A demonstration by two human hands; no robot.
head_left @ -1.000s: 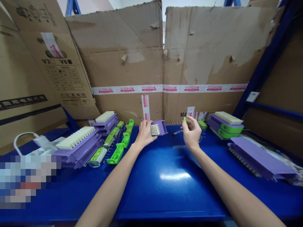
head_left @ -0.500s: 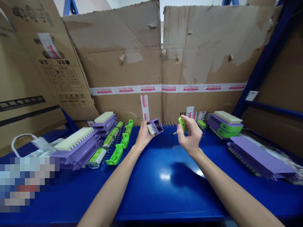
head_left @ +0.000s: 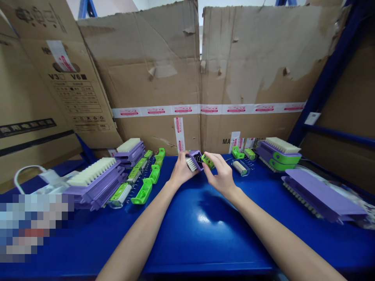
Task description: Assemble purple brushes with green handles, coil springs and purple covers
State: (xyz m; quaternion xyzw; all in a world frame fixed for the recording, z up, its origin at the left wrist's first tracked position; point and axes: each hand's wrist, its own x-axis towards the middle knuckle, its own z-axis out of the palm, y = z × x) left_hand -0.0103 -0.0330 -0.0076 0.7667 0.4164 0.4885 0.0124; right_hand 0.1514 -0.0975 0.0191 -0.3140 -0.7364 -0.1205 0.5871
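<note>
Facing the right hand with its open end, the purple brush housing sits in the left hand, which I see wrapped around its far end, above the table. Its pale bristles show just beside the fingers. Half a second ago, the coil spring stuck well out of that opening; on my feed it now shows at the mouth, short, between the housing and the green piece.

That piece has travelled with the right hand, which was well apart then and has come in close to the left one. I have it pinched between thumb and fingers, ahead of the palm, right at the housing's mouth; whether it touches the rim I can't tell.

The right hand's shift also uncovers, to its right, a green bracket and a clear block lying on the table. Past them I make out a purple brush stack with a green end and a larger purple housing. Off to the left stand a row of green brackets, a row of green-topped blocks and more purple brushes. Cardboard walls the back.
</note>
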